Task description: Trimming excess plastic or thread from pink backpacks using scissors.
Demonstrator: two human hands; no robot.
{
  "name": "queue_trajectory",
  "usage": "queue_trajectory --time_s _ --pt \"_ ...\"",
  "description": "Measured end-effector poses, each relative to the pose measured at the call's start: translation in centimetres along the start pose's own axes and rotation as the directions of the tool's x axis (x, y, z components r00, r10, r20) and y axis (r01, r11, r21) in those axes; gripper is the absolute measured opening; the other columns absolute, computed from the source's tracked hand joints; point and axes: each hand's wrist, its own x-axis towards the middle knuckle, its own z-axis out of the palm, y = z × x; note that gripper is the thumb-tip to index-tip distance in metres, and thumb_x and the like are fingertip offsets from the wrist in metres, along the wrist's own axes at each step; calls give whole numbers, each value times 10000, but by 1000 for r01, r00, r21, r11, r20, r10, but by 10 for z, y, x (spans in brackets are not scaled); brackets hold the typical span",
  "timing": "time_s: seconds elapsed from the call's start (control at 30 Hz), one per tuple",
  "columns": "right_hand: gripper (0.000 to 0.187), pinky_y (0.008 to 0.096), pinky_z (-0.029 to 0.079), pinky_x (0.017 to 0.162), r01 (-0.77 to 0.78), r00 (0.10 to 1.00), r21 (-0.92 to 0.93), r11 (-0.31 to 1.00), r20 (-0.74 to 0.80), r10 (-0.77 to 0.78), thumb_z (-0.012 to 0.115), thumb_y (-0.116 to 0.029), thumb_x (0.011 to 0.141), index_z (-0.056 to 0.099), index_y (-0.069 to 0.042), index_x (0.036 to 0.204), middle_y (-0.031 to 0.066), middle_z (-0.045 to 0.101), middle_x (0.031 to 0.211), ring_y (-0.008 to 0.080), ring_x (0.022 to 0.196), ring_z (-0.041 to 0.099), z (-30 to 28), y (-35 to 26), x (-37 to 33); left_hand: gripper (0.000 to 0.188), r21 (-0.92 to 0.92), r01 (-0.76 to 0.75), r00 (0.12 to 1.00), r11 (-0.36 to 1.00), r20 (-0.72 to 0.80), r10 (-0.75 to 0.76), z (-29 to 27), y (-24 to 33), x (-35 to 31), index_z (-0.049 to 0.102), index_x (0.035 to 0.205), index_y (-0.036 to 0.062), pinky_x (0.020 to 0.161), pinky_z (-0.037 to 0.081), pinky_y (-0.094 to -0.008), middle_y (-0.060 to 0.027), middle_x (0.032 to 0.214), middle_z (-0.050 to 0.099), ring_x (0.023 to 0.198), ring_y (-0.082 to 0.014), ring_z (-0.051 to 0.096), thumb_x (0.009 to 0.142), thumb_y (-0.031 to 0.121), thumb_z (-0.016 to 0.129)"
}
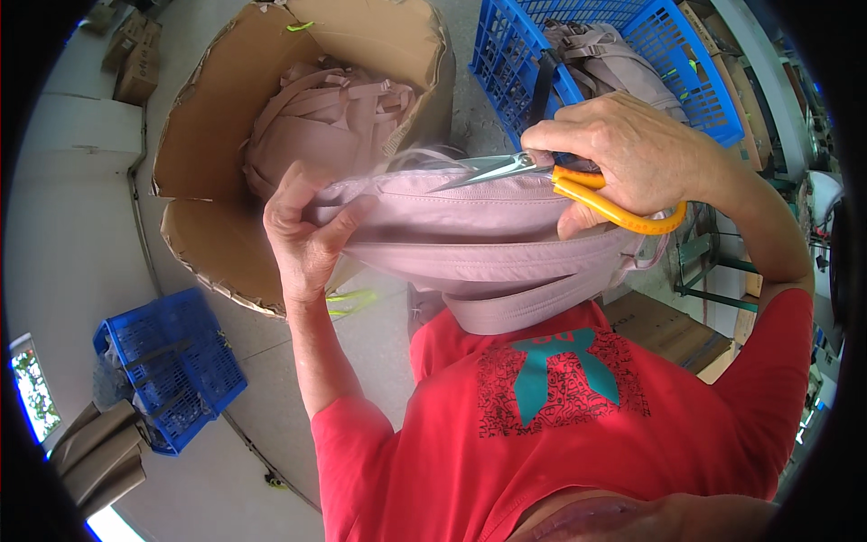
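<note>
A pale pink fabric bag with stitched seams and a strap is held up in front of me. Its left end is pinched between the thumb and fingers of my left hand, which looks slightly blurred. My right hand grips scissors with orange handles, and some of its fingers also rest against the bag's right end. The metal blades point left along the bag's upper edge, spread a little apart. Thin loose strands lie near the blades at that edge.
Beyond the bag stands a large open cardboard box holding more pink fabric pieces. A blue plastic crate at the far right holds greyish-pink bags. Another blue crate is at the left, near the wall. A flat carton lies at the right.
</note>
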Motion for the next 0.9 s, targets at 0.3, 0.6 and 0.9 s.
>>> queue_trajectory --time_s 0.3,0.6,0.9 --pt "533 403 421 582 33 996 -56 998 -83 -38 745 -425 594 495 -19 833 145 529 664 335 639 541 2 6 -9 246 -15 10 999 1000 -44 -11 -2 0 -8 571 740 9 560 343 -205 3 680 477 623 -95 437 555 24 732" --pt "433 382 385 473 138 982 56 989 -135 -129 715 -390 646 489 -40 764 109 506 543 319 535 528 14 12 -7 237 -8 20 998 1000 -52 -20 0 0 -10 585 745 13 564 351 -201 2 691 496 629 -92 454 554 3 725" --pt "457 386 398 509 107 970 -137 985 -201 -134 711 -423 624 490 -58 788 105 502 575 308 574 534 13 9 -3 235 -50 21 999 999 -41 -23 2 4 -12 586 742 7 563 337 -190 13 685 479 632 -73 438 557 -29 725"
